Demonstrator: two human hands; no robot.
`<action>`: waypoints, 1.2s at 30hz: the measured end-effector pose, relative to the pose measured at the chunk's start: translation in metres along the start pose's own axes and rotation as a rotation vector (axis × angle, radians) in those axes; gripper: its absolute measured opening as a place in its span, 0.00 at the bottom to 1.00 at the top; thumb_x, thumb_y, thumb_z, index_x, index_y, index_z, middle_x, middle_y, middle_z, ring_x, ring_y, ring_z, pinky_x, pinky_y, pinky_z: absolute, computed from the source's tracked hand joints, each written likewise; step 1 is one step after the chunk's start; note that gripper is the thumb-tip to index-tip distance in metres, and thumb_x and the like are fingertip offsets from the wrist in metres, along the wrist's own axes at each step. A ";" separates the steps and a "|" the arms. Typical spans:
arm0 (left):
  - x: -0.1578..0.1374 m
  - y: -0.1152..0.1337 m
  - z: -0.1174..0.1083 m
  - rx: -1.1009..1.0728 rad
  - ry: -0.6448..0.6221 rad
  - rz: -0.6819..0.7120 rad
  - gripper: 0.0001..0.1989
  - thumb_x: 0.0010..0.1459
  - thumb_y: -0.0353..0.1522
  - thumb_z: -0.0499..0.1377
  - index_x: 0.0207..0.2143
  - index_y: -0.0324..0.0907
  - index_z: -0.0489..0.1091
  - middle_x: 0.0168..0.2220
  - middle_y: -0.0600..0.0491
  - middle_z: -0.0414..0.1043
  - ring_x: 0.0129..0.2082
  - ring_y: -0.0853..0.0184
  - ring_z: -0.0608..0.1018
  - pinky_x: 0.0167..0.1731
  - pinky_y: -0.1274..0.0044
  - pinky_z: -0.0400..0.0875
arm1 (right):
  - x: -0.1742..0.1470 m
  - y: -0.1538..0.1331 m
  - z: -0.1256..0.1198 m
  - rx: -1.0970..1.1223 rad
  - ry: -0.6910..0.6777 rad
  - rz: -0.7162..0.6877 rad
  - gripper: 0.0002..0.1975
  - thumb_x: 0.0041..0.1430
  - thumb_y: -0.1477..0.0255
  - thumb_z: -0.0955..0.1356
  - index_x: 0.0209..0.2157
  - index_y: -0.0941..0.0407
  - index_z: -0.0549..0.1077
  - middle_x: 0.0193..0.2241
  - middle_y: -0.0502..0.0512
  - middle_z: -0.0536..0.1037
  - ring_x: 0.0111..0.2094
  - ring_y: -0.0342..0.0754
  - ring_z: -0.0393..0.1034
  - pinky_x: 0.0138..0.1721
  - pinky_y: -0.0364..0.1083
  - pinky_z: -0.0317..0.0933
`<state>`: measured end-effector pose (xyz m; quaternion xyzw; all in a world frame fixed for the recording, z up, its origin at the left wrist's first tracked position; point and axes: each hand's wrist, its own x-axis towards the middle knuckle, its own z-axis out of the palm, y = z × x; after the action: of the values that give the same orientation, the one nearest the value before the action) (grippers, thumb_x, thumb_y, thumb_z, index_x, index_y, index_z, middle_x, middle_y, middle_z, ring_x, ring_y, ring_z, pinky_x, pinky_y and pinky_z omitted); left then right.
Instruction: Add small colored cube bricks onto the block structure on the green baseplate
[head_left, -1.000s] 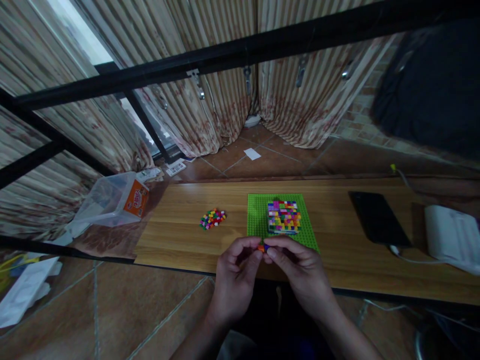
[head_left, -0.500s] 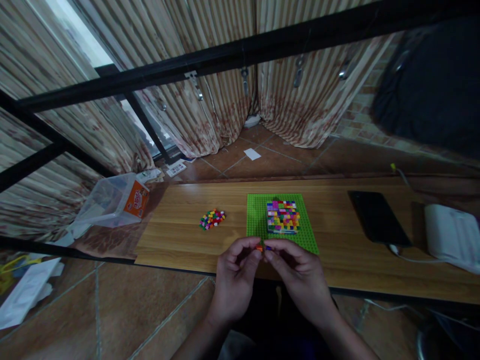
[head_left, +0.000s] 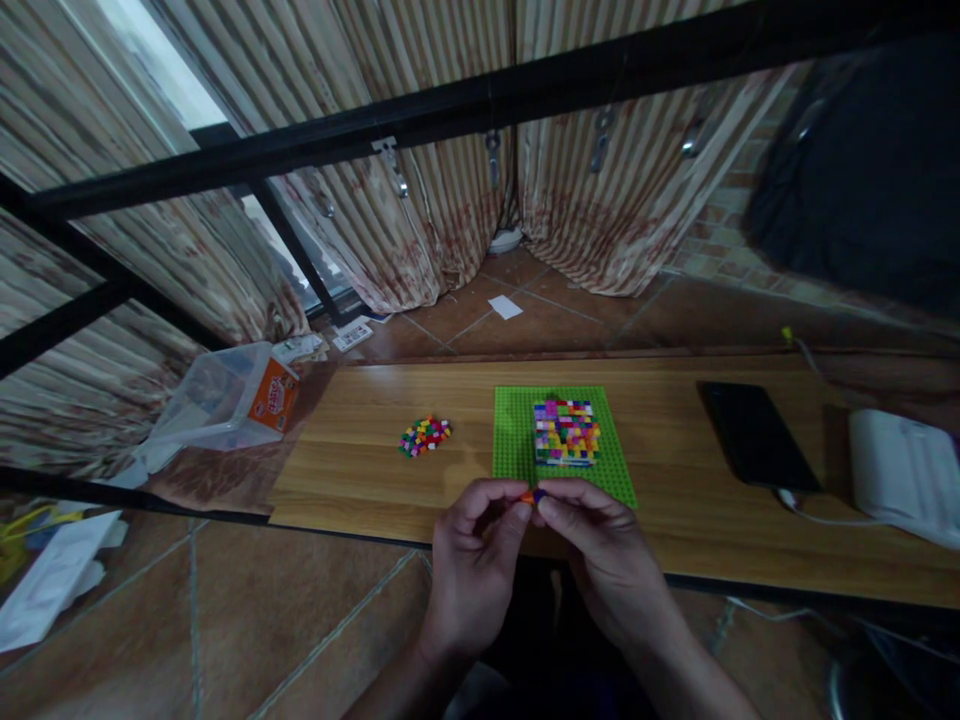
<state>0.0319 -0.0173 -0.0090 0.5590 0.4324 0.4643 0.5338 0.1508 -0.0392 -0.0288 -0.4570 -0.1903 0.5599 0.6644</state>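
Close together at the table's front edge, my left hand (head_left: 478,550) and my right hand (head_left: 604,540) pinch tiny toy bricks between thumb and forefinger. An orange brick (head_left: 527,497) shows at the left fingertips, and a purple brick (head_left: 539,495) at the right ones. Whether the two are joined I cannot tell. Just beyond my hands lies a green baseplate (head_left: 514,425). A multicoloured block of many small bricks (head_left: 567,432) stands on it. To the left, a loose pile of coloured bricks (head_left: 425,436) rests on the wooden table (head_left: 360,430).
A black phone (head_left: 756,435) with a white cable lies on the right, beside a white device (head_left: 906,470). A clear plastic bin (head_left: 217,400) with an orange label stands off the table's left end. A black metal rail (head_left: 450,115) crosses in front of the curtains.
Both hands stay pinched together in nearly the same spot. The bricks between the fingertips have turned slightly, and the purple one shows more clearly. A greenish bit seen there before no longer shows.
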 end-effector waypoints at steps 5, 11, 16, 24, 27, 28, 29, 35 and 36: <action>-0.001 0.003 -0.002 0.115 0.017 0.055 0.05 0.57 0.29 0.61 0.37 0.42 0.74 0.33 0.54 0.77 0.34 0.70 0.78 0.38 0.79 0.74 | 0.001 -0.001 -0.002 -0.009 -0.014 -0.016 0.10 0.38 0.69 0.79 0.28 0.50 0.80 0.25 0.47 0.80 0.29 0.43 0.73 0.37 0.44 0.68; -0.003 0.006 -0.002 0.163 0.017 0.054 0.05 0.57 0.30 0.61 0.38 0.43 0.73 0.33 0.55 0.77 0.33 0.70 0.78 0.37 0.79 0.73 | 0.001 -0.001 -0.005 -0.067 -0.015 -0.079 0.10 0.39 0.69 0.78 0.28 0.49 0.80 0.26 0.47 0.81 0.29 0.44 0.74 0.36 0.44 0.69; -0.004 0.007 -0.003 0.160 0.000 0.059 0.04 0.56 0.30 0.62 0.36 0.42 0.73 0.31 0.54 0.77 0.32 0.69 0.78 0.36 0.79 0.73 | 0.000 -0.006 -0.006 -0.166 -0.034 -0.167 0.07 0.41 0.70 0.77 0.27 0.49 0.80 0.27 0.48 0.81 0.30 0.44 0.74 0.34 0.43 0.70; -0.005 0.012 -0.005 0.178 -0.017 0.096 0.02 0.56 0.29 0.62 0.33 0.42 0.75 0.31 0.53 0.78 0.32 0.68 0.79 0.35 0.78 0.73 | -0.003 -0.012 -0.007 -0.220 -0.077 -0.237 0.07 0.42 0.72 0.77 0.27 0.48 0.81 0.27 0.48 0.80 0.30 0.43 0.74 0.34 0.42 0.70; -0.004 0.015 -0.005 0.176 -0.032 0.124 0.03 0.55 0.27 0.62 0.32 0.42 0.76 0.31 0.53 0.78 0.33 0.68 0.79 0.35 0.78 0.74 | -0.003 -0.011 -0.009 -0.221 -0.085 -0.225 0.07 0.42 0.72 0.77 0.27 0.48 0.81 0.27 0.48 0.81 0.30 0.44 0.75 0.33 0.43 0.71; -0.004 0.015 -0.005 0.177 -0.038 0.136 0.03 0.55 0.27 0.62 0.31 0.42 0.76 0.31 0.53 0.78 0.33 0.68 0.79 0.35 0.78 0.74 | -0.003 -0.010 -0.009 -0.222 -0.084 -0.222 0.07 0.42 0.72 0.77 0.27 0.48 0.81 0.27 0.48 0.81 0.30 0.44 0.75 0.33 0.43 0.71; -0.004 0.015 -0.005 0.179 -0.040 0.151 0.04 0.55 0.27 0.62 0.31 0.42 0.77 0.31 0.53 0.78 0.33 0.68 0.79 0.36 0.78 0.74 | -0.003 -0.010 -0.009 -0.222 -0.079 -0.221 0.08 0.42 0.72 0.77 0.27 0.48 0.81 0.27 0.49 0.81 0.30 0.45 0.75 0.33 0.44 0.71; -0.001 0.010 -0.006 0.236 -0.057 0.233 0.06 0.55 0.25 0.61 0.31 0.43 0.76 0.32 0.53 0.78 0.34 0.68 0.79 0.37 0.77 0.74 | -0.002 -0.005 -0.009 -0.213 -0.028 -0.187 0.08 0.41 0.70 0.78 0.27 0.48 0.81 0.27 0.50 0.82 0.29 0.46 0.76 0.33 0.44 0.72; 0.000 0.009 -0.006 0.247 -0.064 0.241 0.06 0.55 0.25 0.61 0.31 0.43 0.76 0.32 0.53 0.78 0.34 0.68 0.79 0.37 0.77 0.74 | -0.002 -0.004 -0.009 -0.207 -0.022 -0.175 0.08 0.40 0.70 0.78 0.27 0.48 0.81 0.27 0.49 0.82 0.29 0.45 0.76 0.33 0.44 0.72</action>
<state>0.0258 -0.0169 -0.0003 0.6826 0.3990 0.4503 0.4149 0.1593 -0.0445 -0.0299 -0.4988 -0.2934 0.4821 0.6578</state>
